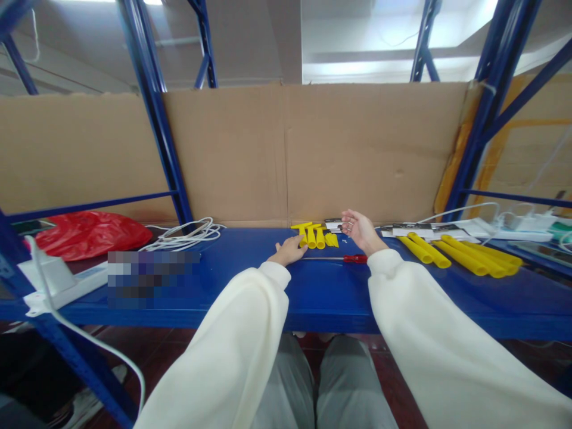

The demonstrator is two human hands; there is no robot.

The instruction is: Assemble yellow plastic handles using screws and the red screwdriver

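My left hand lies low over the blue shelf, fingers stretched toward the leftmost of several short yellow T-shaped plastic pieces. Its fingertips reach that piece's edge; I cannot make out a grip. Raised just right of the pieces, my right hand has loosely curled fingers, apart, with nothing clearly visible in them. Between the hands lies a screwdriver with a red handle, its shaft pointing left. Small yellow pieces sit beside the T-shaped ones, near tiny pale bits. Behind the right hand is a black-and-white printed packet.
Several long yellow tubes lie at right, before papers and white cables. At left are a red plastic bag, a coiled white cable and a power strip. Cardboard and blue posts stand behind.
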